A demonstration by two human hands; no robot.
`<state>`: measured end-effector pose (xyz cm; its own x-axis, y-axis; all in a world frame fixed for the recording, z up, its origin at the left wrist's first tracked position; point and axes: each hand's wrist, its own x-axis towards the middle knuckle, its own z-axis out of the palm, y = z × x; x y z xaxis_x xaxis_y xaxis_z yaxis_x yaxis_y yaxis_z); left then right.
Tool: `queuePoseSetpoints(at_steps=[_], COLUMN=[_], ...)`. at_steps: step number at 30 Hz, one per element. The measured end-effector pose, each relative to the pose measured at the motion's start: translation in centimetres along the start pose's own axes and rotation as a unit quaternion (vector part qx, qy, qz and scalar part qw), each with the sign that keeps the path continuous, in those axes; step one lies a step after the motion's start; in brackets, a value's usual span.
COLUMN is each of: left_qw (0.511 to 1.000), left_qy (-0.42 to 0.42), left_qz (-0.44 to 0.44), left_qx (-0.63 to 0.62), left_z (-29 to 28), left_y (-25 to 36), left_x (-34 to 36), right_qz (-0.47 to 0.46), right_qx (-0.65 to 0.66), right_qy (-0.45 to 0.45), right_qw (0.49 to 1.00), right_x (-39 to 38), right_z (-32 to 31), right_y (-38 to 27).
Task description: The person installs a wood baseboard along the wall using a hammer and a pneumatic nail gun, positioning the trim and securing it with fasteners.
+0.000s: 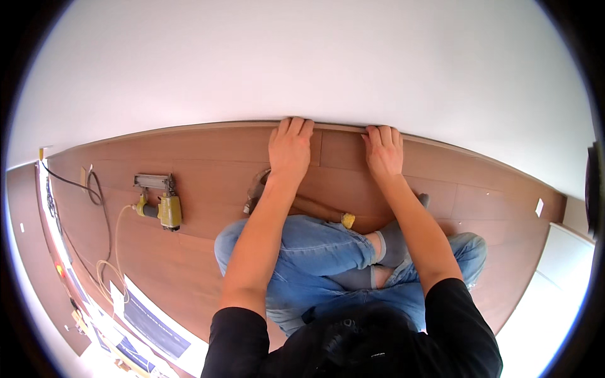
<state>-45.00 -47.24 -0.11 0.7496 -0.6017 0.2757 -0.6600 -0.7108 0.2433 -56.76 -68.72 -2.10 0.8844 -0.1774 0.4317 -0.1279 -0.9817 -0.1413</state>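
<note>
- The person sat cross-legged on the wooden floor (208, 157), facing the white wall (302, 57), with both arms stretched forward.
- The left hand (290, 146) lay flat, fingers together and extended, palm down on the last floor plank (337, 148) next to the wall; the fingertips reached the joint where plank met wall. It clasped nothing.
- The right hand (383, 151) lay the same way on the same plank, a little to the right of the left hand, fingers straight and pressed down, also holding nothing.
- The plank sat directly against the foot of the wall, between the wall and the person's knees; a butt joint showed between the two hands.
- Judgement: the step in hand appeared to be seating or checking the final row against the wall, by pressing down and forward with both palms.
- Judgement: the next move would call for even pressure from both hands along the edge, then a fastening tool within reach.
- A yellow nail gun (161, 200) lay on the floor well to the left of the left hand, its pale hose (113, 252) trailing toward the person's left.
- A wooden-handled mallet (296, 198) lay just in front of the knees, below the left hand.
- Flat printed cartons (151, 324) lay at lower left, well apart from the wall.
</note>
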Motion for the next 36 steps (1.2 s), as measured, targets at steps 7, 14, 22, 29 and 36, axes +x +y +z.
queuePoseSetpoints(at_steps=[7,14,22,29,36], left_qw=[0.998,0.998,0.889,0.814,0.716], left_qy=[0.058,0.032,-0.1,-0.041,-0.036], left_qz=[0.02,0.035,-0.343,-0.426,-0.494], left_qx=[-0.018,-0.048,-0.285,-0.392,-0.492], left_z=[0.8,-0.5,-1.4,1.8,0.4], left_y=[-1.3,-0.9,-8.8,-8.3,-8.8], left_x=[0.4,1.1,-1.8,-1.6,-0.4], right_qz=[-0.01,0.019,0.556,0.618,0.629], right_qx=[-0.015,0.086,0.347,0.535,0.539], right_qy=[-0.001,-0.017,0.089,0.192,0.129], right_qw=[1.0,0.996,0.75,0.543,0.545], right_x=[0.3,-0.5,-8.2,-13.0,-13.0], right_z=[0.7,-1.0,-6.1,-5.6,-4.4], right_y=[-0.2,1.1,15.6,28.2,29.5])
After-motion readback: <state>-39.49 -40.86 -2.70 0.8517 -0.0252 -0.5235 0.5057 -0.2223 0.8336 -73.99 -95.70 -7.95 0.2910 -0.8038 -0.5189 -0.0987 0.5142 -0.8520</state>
